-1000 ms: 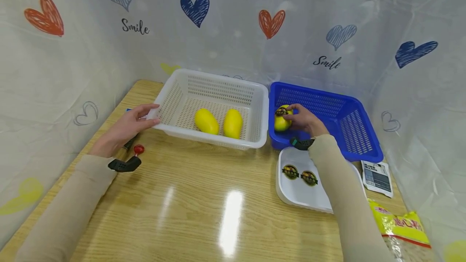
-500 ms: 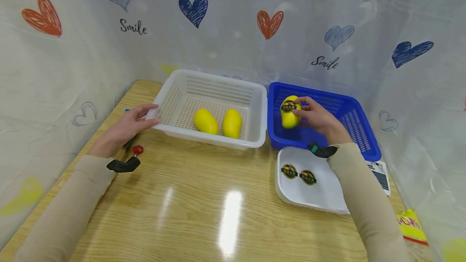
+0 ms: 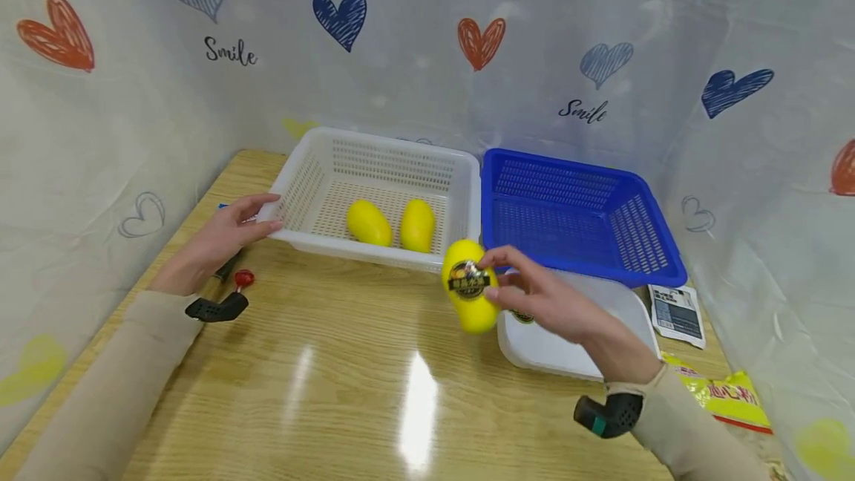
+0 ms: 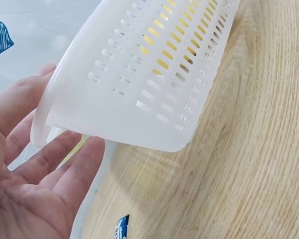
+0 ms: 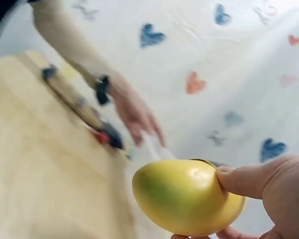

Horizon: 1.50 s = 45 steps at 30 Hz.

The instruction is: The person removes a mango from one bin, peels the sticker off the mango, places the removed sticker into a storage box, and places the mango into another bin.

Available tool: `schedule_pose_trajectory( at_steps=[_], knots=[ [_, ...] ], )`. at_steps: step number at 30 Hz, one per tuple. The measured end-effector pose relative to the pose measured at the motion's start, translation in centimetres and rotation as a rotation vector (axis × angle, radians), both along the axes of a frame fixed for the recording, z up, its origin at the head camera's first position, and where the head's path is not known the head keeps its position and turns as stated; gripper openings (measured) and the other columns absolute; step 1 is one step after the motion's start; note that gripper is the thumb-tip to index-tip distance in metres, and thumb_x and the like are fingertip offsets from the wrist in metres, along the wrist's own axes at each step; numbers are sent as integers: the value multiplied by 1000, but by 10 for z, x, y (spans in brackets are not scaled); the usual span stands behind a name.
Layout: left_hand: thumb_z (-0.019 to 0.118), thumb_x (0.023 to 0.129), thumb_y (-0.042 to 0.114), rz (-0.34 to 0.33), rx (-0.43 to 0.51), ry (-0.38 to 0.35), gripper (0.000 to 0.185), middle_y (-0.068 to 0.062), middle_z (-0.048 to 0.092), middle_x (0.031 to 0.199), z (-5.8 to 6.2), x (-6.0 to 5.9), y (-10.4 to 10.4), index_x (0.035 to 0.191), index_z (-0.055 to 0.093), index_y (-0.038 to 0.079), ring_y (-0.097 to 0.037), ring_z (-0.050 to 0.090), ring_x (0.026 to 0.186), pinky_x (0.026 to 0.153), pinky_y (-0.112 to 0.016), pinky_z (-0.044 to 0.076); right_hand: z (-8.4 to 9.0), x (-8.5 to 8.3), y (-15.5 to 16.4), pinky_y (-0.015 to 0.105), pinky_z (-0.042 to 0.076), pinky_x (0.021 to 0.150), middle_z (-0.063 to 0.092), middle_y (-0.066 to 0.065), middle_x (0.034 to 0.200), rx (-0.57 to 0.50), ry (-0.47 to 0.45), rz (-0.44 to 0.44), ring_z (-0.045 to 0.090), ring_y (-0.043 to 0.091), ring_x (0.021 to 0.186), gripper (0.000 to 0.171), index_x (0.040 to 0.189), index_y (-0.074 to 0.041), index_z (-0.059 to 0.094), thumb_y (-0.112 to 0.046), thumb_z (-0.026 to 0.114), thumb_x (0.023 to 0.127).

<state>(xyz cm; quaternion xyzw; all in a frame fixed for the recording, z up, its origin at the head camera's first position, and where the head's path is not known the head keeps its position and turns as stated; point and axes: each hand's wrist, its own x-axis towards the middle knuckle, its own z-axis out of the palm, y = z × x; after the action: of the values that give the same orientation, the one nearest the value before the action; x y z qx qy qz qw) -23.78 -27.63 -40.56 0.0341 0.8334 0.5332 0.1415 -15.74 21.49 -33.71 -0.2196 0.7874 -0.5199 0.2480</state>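
My right hand [image 3: 554, 295] pinches a yellow mango [image 3: 476, 310] between thumb and fingers, above the table just below the two baskets. A dark round sticker [image 3: 467, 280] is on the mango's upper side. In the right wrist view the same mango [image 5: 182, 196] shows a greenish patch. My left hand [image 3: 217, 243] grips the left rim of the white basket [image 3: 390, 169]; the left wrist view shows the thumb over the rim and fingers beneath. Two yellow mangoes [image 3: 369, 223] lie inside it, no stickers visible on them. The blue basket [image 3: 544, 225] beside it shows nothing inside.
A white tray [image 3: 568, 351] sits in front of the blue basket, a sticker [image 3: 521, 315] on it partly hidden by my right hand. A white-and-grey packet [image 3: 677, 315] and a yellow bag [image 3: 738, 399] lie at right. A red ball-shaped item [image 3: 244, 278] is near my left wrist.
My right hand has lifted the stickered mango out of the blue basket and carried it left and toward me. My left hand keeps its grip on the white basket's rim.
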Motion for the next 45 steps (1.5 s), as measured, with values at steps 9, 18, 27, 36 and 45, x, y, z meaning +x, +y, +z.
schedule_pose_trajectory(
  at_steps=[9, 18, 27, 36, 45],
  knots=[
    [62, 95, 45, -6, -12, 9, 76, -9, 23, 159, -3, -2, -2, 156, 25, 19, -25, 35, 138, 107, -45, 33, -66, 33, -38, 48, 44, 93, 38, 6, 141, 103, -57, 111, 47, 34, 121, 28, 129, -31, 51, -29, 55, 102],
    [61, 94, 47, -5, -27, 45, 74, -10, 36, 153, -3, -1, -1, 153, 30, 17, -13, 48, 121, 87, -15, 42, -98, 28, -54, 37, 46, 85, 43, 13, 124, 146, 45, 22, 50, 24, 107, 33, 134, -28, 53, -25, 55, 102],
    [60, 97, 41, -45, -32, 55, 73, -14, 35, 152, -6, 2, -2, 156, 24, 17, -18, 48, 124, 86, -16, 43, -107, 27, -64, 40, 47, 90, 45, 15, 130, 166, 240, -27, 49, 25, 112, 43, 134, -19, 50, -31, 65, 95],
    [61, 98, 32, -58, -24, 115, 74, -20, 31, 153, -3, 3, 4, 156, 22, 9, -36, 41, 133, 91, -22, 46, -118, 25, -77, 25, 54, 79, 44, 16, 130, 108, 211, -125, 61, 23, 105, 50, 139, -19, 41, -35, 63, 96],
    [69, 92, 10, 160, -227, 666, 41, -22, 51, 124, 26, 53, 57, 128, 56, -3, -34, 54, 107, 86, -30, 51, -108, 24, -72, 32, 55, 77, 44, 14, 127, 187, 290, -178, 61, 24, 97, 54, 138, -20, 46, -33, 70, 91]
  ],
)
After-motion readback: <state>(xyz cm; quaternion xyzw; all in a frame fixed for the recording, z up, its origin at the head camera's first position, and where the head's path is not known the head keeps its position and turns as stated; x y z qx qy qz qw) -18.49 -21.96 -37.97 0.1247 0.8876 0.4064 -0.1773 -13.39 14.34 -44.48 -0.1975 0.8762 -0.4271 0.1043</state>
